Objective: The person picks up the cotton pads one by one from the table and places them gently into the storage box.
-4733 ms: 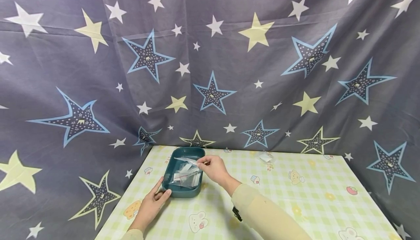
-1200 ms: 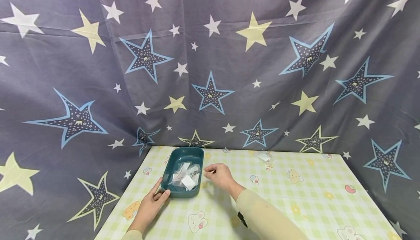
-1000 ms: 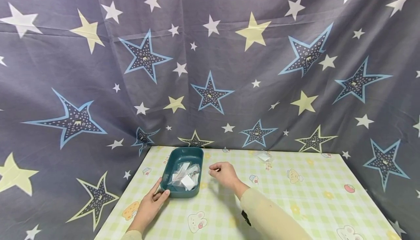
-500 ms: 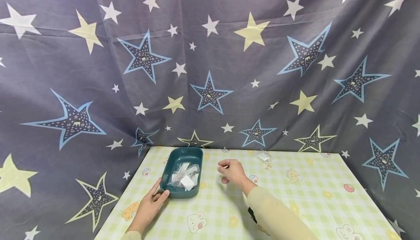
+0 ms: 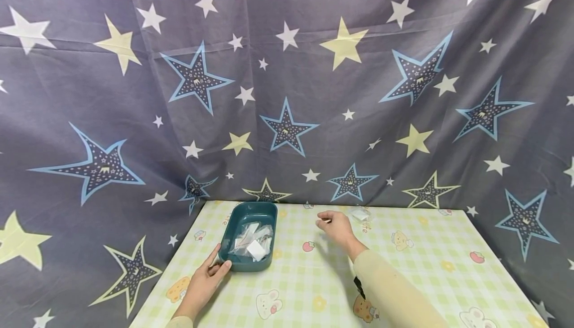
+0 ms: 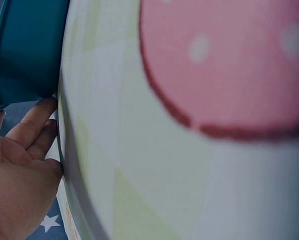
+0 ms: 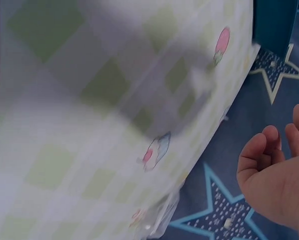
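Observation:
A dark teal plastic box (image 5: pixel 251 266) stands at the left of the table, with several small clear plastic bags (image 5: pixel 244 238) with whitish contents heaped toward its near end. My left hand (image 5: pixel 204 282) holds the box's near left corner, thumb at the near wall and fingers along the left side; in the left wrist view the hand (image 6: pixel 22 170) meets the teal wall (image 6: pixel 32 45). Over the table, my right hand (image 5: pixel 337 228) hovers with loosely bent fingers and nothing between them. Just beyond it lies another clear bag (image 5: pixel 360 213) with something white in it, near the back edge.
A green-and-white checked cloth (image 5: pixel 403 278) with cartoon prints covers the table. Behind the back edge hangs a grey curtain (image 5: pixel 296 173) patterned with stars. A dark strap (image 5: pixel 358 287) shows under the right sleeve.
A bag that my right hand held over the box now lies among the others. That hand has moved off to the right, toward the lone bag. The left hand has stayed at the box.

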The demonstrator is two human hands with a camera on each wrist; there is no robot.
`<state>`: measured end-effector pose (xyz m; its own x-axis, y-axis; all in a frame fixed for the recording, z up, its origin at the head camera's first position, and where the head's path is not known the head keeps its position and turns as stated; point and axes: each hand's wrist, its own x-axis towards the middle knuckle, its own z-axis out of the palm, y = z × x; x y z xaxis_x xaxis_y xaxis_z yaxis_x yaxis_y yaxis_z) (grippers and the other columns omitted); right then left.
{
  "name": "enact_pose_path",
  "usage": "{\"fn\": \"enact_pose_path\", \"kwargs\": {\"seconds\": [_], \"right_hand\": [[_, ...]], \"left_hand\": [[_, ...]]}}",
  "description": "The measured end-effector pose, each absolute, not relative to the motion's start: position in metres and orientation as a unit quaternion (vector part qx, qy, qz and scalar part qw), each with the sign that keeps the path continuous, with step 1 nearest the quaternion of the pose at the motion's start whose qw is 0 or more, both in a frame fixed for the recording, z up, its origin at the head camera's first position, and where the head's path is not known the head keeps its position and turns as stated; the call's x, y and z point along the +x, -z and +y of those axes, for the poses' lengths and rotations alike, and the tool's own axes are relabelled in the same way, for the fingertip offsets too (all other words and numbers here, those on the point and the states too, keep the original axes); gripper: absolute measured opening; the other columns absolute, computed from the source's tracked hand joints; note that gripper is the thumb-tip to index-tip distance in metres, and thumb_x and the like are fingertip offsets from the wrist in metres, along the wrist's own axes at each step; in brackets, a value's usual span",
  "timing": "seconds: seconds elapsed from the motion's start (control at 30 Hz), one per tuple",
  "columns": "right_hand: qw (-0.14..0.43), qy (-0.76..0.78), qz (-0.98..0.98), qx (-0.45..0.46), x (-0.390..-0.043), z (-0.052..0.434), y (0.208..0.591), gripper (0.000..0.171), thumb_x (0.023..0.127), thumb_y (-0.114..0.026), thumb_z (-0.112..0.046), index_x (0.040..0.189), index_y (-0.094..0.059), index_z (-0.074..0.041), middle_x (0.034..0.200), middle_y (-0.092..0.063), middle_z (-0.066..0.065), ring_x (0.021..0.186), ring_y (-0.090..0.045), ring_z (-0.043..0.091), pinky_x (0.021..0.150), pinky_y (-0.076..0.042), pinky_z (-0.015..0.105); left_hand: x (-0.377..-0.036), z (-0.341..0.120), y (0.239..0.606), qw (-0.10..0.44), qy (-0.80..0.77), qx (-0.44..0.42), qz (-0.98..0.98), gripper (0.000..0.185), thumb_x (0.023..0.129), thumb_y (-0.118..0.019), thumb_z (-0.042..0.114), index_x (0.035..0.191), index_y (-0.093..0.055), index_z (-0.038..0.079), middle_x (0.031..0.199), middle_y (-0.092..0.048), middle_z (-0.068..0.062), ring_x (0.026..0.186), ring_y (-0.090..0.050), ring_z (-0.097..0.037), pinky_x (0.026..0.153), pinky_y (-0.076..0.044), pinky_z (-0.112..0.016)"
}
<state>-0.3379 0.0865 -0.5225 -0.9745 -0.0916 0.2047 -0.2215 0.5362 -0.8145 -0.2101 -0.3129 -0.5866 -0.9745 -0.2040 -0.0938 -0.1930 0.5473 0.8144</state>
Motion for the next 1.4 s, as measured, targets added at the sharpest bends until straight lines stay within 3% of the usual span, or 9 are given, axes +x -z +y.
{"fn": "enact_pose_path", "kwargs": {"seconds": [0.73,1.17,1.4], "right_hand": [[0.064,-0.416,-0.907,0.022,-0.359,0.175,0.538,0.042,0.101,-0.069,-0.013,0.139,-0.068,0.004,0.137,-0.069,0.030,0.122,-0.069,0.046,0.108,-0.055,0.059],[0.050,-0.337,-0.940,-0.009,-0.358,0.216,0.543,0.053,0.102,-0.065,-0.020,0.148,-0.058,0.005,0.146,-0.060,0.035,0.133,-0.060,0.054,0.111,-0.051,0.064],[0.036,-0.313,-0.949,-0.010,-0.361,0.220,0.547,0.062,0.102,-0.066,-0.024,0.152,-0.051,0.008,0.148,-0.057,0.038,0.136,-0.055,0.057,0.113,-0.049,0.065]], "left_hand": [[-0.209,-0.315,0.590,-0.001,0.468,0.128,-0.874,0.089,0.098,-0.064,0.071,0.172,-0.025,0.038,0.162,-0.046,-0.029,0.148,-0.053,-0.043,0.114,-0.054,-0.057],[-0.212,-0.314,0.585,0.002,0.470,0.117,-0.875,0.087,0.100,-0.063,0.068,0.172,-0.024,0.037,0.161,-0.048,-0.028,0.149,-0.052,-0.042,0.116,-0.051,-0.058],[-0.211,-0.317,0.587,0.000,0.465,0.119,-0.878,0.086,0.099,-0.062,0.070,0.171,-0.024,0.042,0.162,-0.048,-0.027,0.149,-0.052,-0.041,0.119,-0.048,-0.061]]}}
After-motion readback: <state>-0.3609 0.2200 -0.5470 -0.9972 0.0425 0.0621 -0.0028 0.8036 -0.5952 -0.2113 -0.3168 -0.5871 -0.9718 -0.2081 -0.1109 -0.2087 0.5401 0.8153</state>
